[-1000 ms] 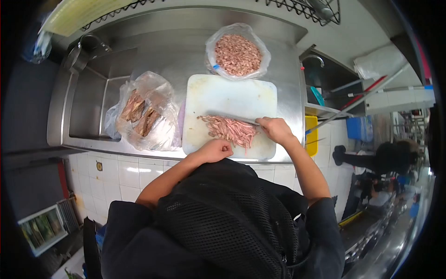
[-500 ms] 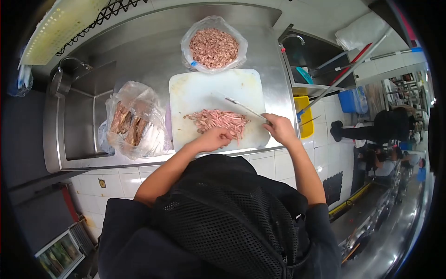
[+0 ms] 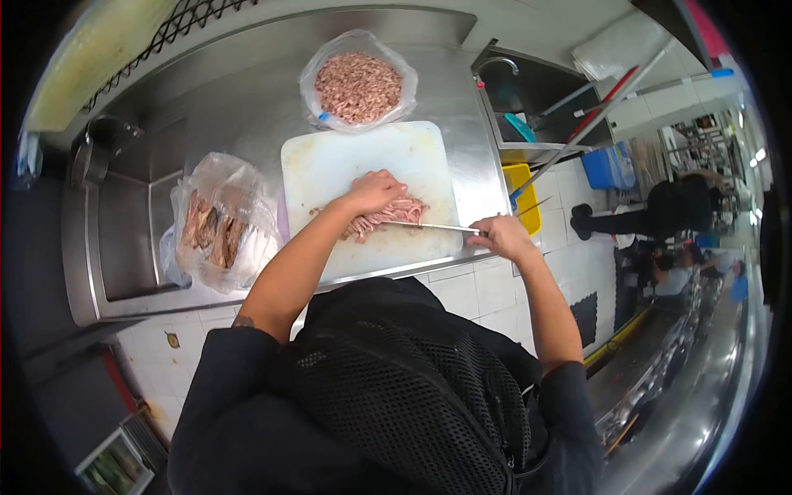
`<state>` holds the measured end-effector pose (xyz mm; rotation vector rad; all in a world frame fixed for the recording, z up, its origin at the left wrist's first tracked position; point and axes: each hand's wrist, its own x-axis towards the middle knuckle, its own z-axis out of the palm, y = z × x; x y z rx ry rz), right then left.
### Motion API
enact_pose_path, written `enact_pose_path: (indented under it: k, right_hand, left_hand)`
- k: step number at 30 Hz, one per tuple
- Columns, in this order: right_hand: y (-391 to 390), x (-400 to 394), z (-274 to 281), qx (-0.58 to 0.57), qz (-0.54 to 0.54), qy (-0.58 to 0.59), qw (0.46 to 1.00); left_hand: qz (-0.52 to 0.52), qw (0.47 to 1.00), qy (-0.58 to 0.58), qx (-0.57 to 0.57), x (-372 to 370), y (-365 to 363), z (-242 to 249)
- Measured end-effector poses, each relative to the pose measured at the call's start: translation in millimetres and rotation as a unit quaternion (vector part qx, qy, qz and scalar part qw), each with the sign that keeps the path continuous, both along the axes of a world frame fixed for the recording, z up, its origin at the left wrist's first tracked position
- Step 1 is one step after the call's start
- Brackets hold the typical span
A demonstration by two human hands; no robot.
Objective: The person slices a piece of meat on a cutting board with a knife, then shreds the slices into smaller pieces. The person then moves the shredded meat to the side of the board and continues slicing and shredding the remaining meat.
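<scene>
The strips of pinkish meat (image 3: 406,210) lie in a low pile on a white cutting board (image 3: 330,161). My left hand (image 3: 377,191) rests over the far left part of the pile, fingers bent down onto the strips and holding them. A knife (image 3: 429,226) is gripped by its handle in my right hand (image 3: 505,237), just past the board's right edge. Its long blade points left and lies along the near side of the pile, close to the left hand. Part of the meat is hidden under the left hand.
Beyond the board stands a clear plastic bag full of chopped meat (image 3: 360,87). An open bag with browned meat pieces (image 3: 216,227) sits left, beside a sink (image 3: 132,239). On the right are a yellow bin (image 3: 521,194), long poles (image 3: 606,107) and a person in dark clothes (image 3: 681,206).
My left hand has moved from the near edge of the meat to its far side, over the strips. The knife has come down and nearer, its blade now at the pile.
</scene>
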<state>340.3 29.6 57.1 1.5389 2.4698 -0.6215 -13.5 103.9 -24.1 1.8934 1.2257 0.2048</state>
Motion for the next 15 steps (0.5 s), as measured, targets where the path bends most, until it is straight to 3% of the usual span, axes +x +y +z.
enact_pose_path:
  k: [2, 5, 7, 9, 11, 13, 15]
  right_hand:
    - [4, 2, 14, 0.017, 0.007, 0.019, 1.0]
    - [1, 14, 21, 0.049, 0.033, 0.065, 0.996]
    - [1, 16, 30, -0.034, -0.119, 0.118, 0.985]
    - [8, 14, 21, -0.048, -0.159, 0.126, 0.978]
    - [18, 5, 11, 0.02, -0.144, 0.104, 0.984]
    - [25, -9, 0, 0.035, -0.148, 0.083, 0.985]
    - [28, -19, -12, 0.106, -0.091, 0.04, 0.989]
  left_hand:
    - [0.011, 0.999, 0.008, -0.037, 0, 6, -11]
    - [0.08, 0.991, -0.093, -0.06, -7, 3, -33]
    - [0.156, 0.965, -0.203, -0.06, -8, -12, -28]
    - [0.14, 0.974, -0.175, -0.034, -9, -15, -21]
    - [0.119, 0.982, -0.148, -0.012, -5, -16, -16]
    - [0.056, 0.993, -0.074, 0.076, -4, -21, -9]
    - [0.083, 0.989, -0.073, 0.101, -3, -34, -1]
